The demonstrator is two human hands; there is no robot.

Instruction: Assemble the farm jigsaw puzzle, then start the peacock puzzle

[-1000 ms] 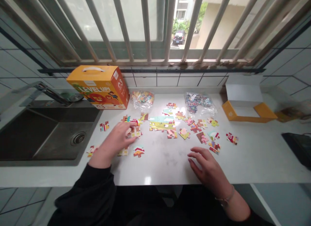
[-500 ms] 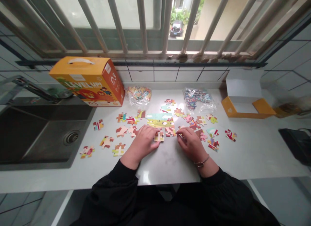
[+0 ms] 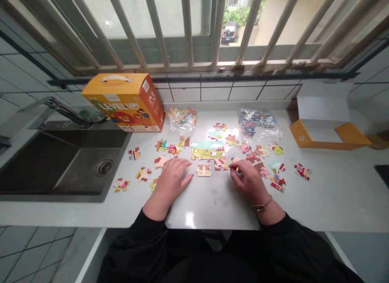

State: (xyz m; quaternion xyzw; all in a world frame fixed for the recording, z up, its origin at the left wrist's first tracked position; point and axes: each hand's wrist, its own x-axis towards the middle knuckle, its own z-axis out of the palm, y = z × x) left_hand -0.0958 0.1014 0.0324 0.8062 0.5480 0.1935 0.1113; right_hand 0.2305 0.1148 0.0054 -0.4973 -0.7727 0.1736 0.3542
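Observation:
My left hand (image 3: pixel 172 175) rests on the counter, fingers spread and holding nothing, over some loose puzzle pieces that it partly covers. Just right of its fingertips lies a tan and brown puzzle piece (image 3: pixel 203 170), apart from the hand. Above that piece sits a joined part of the farm puzzle (image 3: pixel 208 150), with green field and sky. A brown and white piece (image 3: pixel 221 164) is at its lower right edge. My right hand (image 3: pixel 246 176) is curled beside it with thumb and fingers together; whatever they may hold is hidden. Loose pieces (image 3: pixel 251 155) lie beyond the right hand.
An orange puzzle box (image 3: pixel 124 106) stands at the back left, next to a sink (image 3: pixel 73 165) with a faucet (image 3: pixel 65 110). Bagged pieces (image 3: pixel 181 120) and another bag (image 3: pixel 258 123) lie along the wall. An opened orange box (image 3: pixel 328 135) is at the back right.
My left hand has let go of the tan and brown piece and drawn away to the left. My right hand stays curled near the same spot. The view has shifted slightly.

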